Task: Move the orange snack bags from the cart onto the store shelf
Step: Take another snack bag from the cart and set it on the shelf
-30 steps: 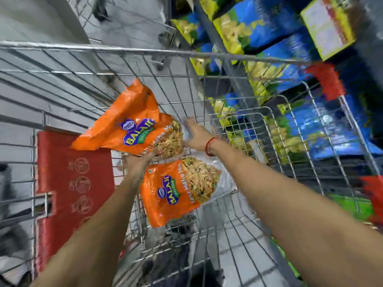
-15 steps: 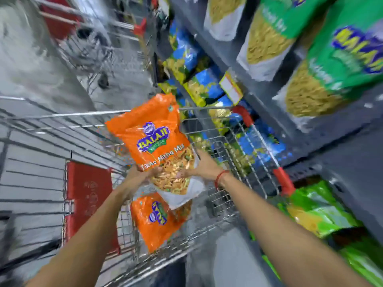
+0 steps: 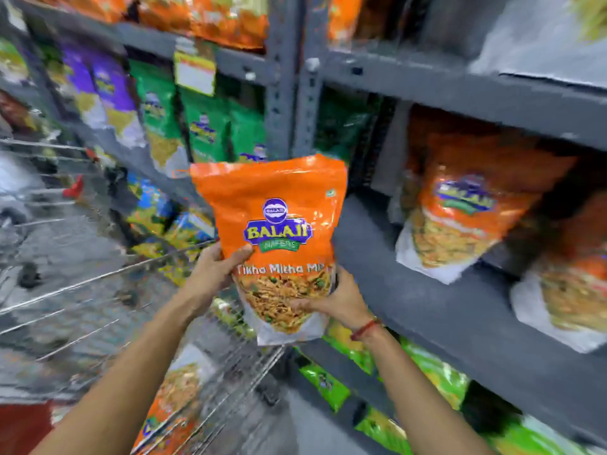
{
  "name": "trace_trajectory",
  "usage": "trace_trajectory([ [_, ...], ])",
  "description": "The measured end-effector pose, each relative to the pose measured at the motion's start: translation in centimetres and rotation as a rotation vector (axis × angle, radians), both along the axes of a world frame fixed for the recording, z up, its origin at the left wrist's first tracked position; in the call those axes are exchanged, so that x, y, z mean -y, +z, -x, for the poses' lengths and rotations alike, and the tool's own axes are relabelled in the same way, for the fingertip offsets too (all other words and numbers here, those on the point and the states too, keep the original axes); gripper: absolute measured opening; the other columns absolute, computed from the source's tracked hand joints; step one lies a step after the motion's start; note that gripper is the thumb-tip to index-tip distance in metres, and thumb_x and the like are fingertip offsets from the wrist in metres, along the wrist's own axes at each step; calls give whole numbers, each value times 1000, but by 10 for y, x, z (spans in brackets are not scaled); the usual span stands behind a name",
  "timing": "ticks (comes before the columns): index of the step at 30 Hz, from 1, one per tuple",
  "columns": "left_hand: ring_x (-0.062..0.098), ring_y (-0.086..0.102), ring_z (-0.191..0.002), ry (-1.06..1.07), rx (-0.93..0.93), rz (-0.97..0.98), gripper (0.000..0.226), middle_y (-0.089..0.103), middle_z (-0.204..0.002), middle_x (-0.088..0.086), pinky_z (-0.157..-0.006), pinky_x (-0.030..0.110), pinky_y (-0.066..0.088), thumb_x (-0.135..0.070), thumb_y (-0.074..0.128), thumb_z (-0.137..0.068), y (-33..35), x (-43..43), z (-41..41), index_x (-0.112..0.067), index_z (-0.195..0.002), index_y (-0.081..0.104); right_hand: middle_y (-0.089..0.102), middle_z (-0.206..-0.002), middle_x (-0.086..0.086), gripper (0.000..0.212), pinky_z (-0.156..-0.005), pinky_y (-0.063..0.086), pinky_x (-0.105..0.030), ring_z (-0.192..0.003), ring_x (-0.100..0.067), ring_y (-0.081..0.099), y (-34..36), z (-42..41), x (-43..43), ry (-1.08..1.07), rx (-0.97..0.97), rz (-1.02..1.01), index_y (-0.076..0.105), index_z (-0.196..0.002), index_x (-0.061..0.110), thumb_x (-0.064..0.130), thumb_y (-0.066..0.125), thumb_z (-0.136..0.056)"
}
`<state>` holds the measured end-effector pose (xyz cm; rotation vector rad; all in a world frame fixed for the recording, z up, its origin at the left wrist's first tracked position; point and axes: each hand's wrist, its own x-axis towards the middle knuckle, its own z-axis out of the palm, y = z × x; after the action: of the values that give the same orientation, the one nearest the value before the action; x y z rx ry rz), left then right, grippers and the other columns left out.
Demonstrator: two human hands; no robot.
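Observation:
An orange snack bag with a purple logo and a clear window stands upright in the air, in front of the grey store shelf. My left hand grips its lower left side with the thumb on the front. My right hand holds its lower right edge from beneath. Another orange bag lies in the wire cart below my left arm. Two more orange bags lean on the shelf to the right.
Green and purple snack bags fill the shelf bay to the left of the grey upright post. Green bags lie on the lower shelf. More orange bags sit on the top shelf. The cart has a red flap at bottom left.
Both hands have lifted the orange bag out of the cart and up to the right, level with the shelf. My view has swung up from the cart to the shelf.

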<state>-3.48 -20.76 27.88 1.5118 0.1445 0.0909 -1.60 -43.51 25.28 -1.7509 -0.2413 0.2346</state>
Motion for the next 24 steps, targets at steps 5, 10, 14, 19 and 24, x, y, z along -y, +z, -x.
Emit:
trace_trajectory([
  [5, -4, 66, -71, -217, 163, -152, 13, 72, -73, -24, -67, 17, 52, -16, 59, -85, 33, 105, -34, -24, -94, 64, 72, -102, 6, 66, -87, 56, -31, -95, -5, 68, 25, 8, 104, -194, 107, 26, 59, -107, 22, 8, 90, -50],
  [10, 1, 68, -82, -436, 187, -72, 17, 72, -93, -13, -72, 18, 54, -17, 60, -85, 55, 198, -58, -27, -98, 63, 67, -103, 9, 69, -85, 54, -25, -91, 5, 64, 43, 18, 185, -414, 163, 78, 55, -107, 27, 12, 90, -49],
  [14, 2, 67, -88, -628, 116, -105, 22, 66, -109, 1, -78, 22, 56, -20, 59, -87, 52, 256, -67, -23, -109, 58, 70, -106, -2, 80, -91, 54, -45, -96, -10, 68, 22, 28, 231, -532, 97, 81, 57, -108, 18, 33, 93, -38],
  [19, 13, 60, -110, -721, 16, -118, 43, 62, -122, -4, -91, 41, 52, -37, 55, -87, 46, 282, -75, -27, -128, 47, 66, -110, -7, 72, -95, 51, -45, -101, -22, 63, 5, 28, 242, -646, 85, 103, 50, -117, 8, 14, 87, -56],
  [24, 13, 59, -109, -677, 5, -140, 39, 62, -121, -2, -87, 32, 52, -33, 57, -87, 42, 267, -73, -24, -123, 50, 59, -111, 1, 75, -94, 48, -36, -103, -16, 57, 11, 31, 234, -660, 156, 102, 44, -121, 19, 10, 85, -60],
])
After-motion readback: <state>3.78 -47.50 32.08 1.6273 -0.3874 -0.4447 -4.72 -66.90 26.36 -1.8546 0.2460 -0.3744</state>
